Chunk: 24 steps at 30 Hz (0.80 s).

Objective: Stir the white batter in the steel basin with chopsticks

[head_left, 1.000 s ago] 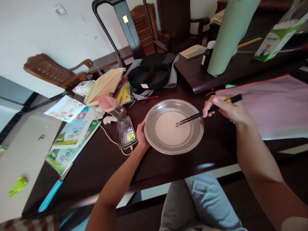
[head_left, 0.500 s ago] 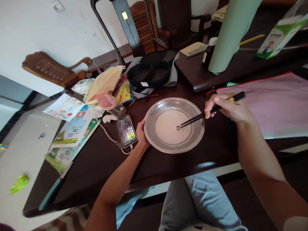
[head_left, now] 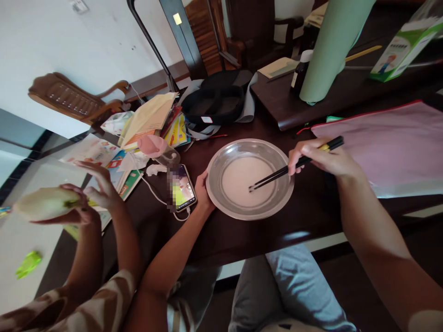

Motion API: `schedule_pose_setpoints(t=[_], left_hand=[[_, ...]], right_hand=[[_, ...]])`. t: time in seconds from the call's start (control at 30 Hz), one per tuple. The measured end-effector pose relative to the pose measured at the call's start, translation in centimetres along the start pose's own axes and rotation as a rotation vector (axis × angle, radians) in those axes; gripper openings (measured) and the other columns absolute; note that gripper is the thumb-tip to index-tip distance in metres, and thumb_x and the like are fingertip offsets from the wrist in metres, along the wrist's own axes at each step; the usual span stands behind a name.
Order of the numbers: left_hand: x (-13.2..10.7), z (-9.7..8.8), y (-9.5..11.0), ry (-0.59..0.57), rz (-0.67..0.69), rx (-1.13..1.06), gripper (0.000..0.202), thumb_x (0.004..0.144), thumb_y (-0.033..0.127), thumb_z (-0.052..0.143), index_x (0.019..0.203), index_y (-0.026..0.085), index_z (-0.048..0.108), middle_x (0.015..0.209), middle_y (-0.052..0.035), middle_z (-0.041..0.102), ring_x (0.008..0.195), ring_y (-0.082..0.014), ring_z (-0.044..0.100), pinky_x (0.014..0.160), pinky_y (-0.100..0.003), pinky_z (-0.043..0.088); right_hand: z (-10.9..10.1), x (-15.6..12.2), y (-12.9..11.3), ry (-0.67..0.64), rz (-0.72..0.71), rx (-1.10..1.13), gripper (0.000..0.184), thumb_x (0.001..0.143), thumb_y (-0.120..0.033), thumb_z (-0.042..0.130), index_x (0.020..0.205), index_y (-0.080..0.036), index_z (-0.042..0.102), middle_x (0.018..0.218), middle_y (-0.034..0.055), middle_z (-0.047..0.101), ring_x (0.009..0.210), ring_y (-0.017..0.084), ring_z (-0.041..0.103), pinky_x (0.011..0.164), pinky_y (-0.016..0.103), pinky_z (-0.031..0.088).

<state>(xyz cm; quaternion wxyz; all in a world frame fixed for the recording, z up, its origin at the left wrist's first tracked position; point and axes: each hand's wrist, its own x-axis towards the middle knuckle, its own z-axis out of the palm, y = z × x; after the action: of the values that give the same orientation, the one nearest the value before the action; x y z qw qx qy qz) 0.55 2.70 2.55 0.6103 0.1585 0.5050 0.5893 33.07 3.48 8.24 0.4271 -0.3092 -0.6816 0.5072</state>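
A wide metal bowl [head_left: 283,199] stands on the dark table, with a pale, milky liquid [head_left: 244,177] in it. My left hand [head_left: 203,192] grips the bowl's left rim, its fingers partly hidden behind the side. In my right hand [head_left: 313,154] is a pair of black chopsticks [head_left: 273,176], held slanting over the right rim. Their tips dip into the liquid near the middle of the bowl. Just left of my left hand lies a phone [head_left: 186,186] with a lit screen and a white cable.
At the left, another person's hands [head_left: 104,186] hold a pale, long vegetable or fruit [head_left: 44,204]. Behind the phone are a pink-lidded cup [head_left: 152,145] and stacked books [head_left: 148,121]. A black bag [head_left: 212,106] sits beyond the bowl; a pink zip pouch [head_left: 384,147] lies right.
The chopstick tips and my right hand have shifted slightly left and toward me. Another person's hands have come in at the left with the pale item, over the books and knife.
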Motion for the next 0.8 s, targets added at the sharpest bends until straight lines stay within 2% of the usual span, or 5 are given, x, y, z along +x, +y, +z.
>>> schedule_pose_setpoints(t=[0.1,0.33,0.53,0.73,0.8], left_hand=[[0.0,0.2,-0.1,0.024,-0.005,-0.025,0.019,0.07,0.04,0.078,0.067,0.022,0.072,0.068,-0.002,0.078,0.097,-0.0313,0.082,0.087,-0.037,0.064],[0.0,0.4,-0.1,0.043,-0.006,-0.039,0.017,0.073,0.037,0.076,0.066,0.023,0.071,0.068,-0.0021,0.077,0.099,-0.0308,0.082,0.087,-0.036,0.064],[-0.1,0.4,-0.2,0.029,-0.011,-0.043,0.017,0.069,0.038,0.078,0.066,0.022,0.074,0.068,-0.0016,0.078,0.095,-0.0299,0.082,0.088,-0.036,0.064],[0.0,0.4,-0.1,0.02,-0.011,-0.036,0.02,0.071,0.039,0.078,0.065,0.022,0.072,0.065,-0.0016,0.076,0.095,-0.0323,0.083,0.088,-0.039,0.065],[0.1,0.3,-0.2,0.021,-0.017,-0.032,0.02,0.072,0.04,0.079,0.066,0.022,0.072,0.065,-0.0015,0.076,0.095,-0.0325,0.082,0.087,-0.039,0.065]], right_hand=[[0.8,0.4,0.0,-0.07,0.028,-0.086,0.05,0.107,-0.06,0.066,0.091,-0.018,0.09,0.087,0.0099,0.086,0.073,0.017,0.074,0.065,0.029,0.056],[-0.5,0.0,-0.1,0.162,-0.024,-0.014,0.052,0.103,-0.061,0.071,0.073,-0.02,0.084,0.067,0.0065,0.078,0.06,0.016,0.067,0.057,0.029,0.051],[0.8,0.4,-0.1,-0.064,0.019,-0.09,0.054,0.106,-0.062,0.065,0.088,-0.017,0.088,0.085,0.0109,0.085,0.072,0.018,0.072,0.065,0.03,0.056],[-0.3,0.0,0.0,0.161,-0.008,-0.093,0.055,0.103,-0.066,0.069,0.076,-0.02,0.085,0.069,0.0073,0.078,0.062,0.018,0.066,0.06,0.031,0.051],[-0.4,-0.1,0.1,0.145,-0.005,-0.02,0.053,0.101,-0.065,0.071,0.075,-0.021,0.084,0.066,0.0065,0.076,0.061,0.019,0.068,0.058,0.032,0.052]])
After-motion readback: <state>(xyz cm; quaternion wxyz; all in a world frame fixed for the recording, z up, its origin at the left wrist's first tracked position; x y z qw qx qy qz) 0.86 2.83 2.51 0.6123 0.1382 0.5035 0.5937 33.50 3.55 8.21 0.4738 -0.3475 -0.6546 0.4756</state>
